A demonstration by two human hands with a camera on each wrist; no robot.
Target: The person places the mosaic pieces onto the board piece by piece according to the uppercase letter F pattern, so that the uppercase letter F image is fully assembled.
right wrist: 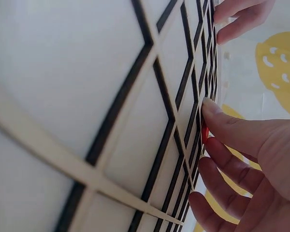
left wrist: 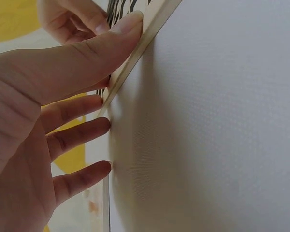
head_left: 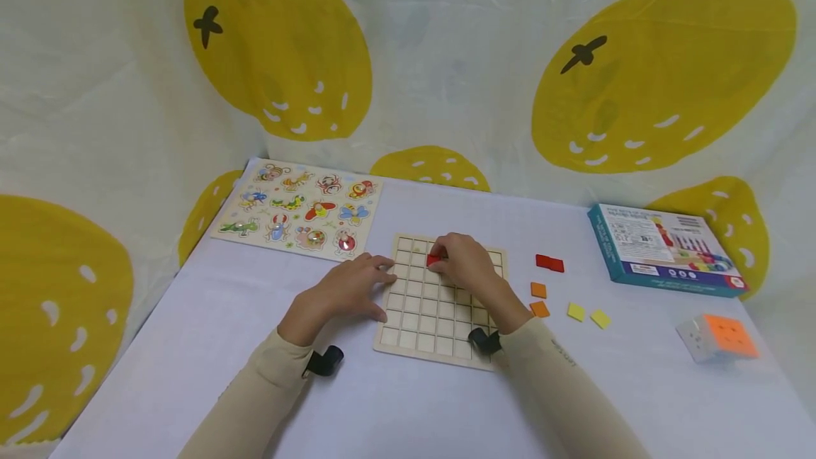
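near the pale-wood grid board's (head_left: pixel 408 338) far edge, the right hand (head_left: pixel 468 261) pinches one red square tile (head_left: pixel 433 259), left hand (head_left: pixel 353 287) unclenched, six red, orange, yellow tiles (head_left: pixel 538 290) unplaced.

Insect board (head_left: pixel 297 214), teal box (head_left: pixel 666 253) near an orange-and-white cube (head_left: pixel 717 337), fruit-print cloth (head_left: pixel 446 55) behind.

Red tile (head_left: pixel 433 260) partly behind hand (head_left: pixel 468 262)

On the box (head_left: pixel 668 252), perhaps "FIVE SETS OF COLUMN"
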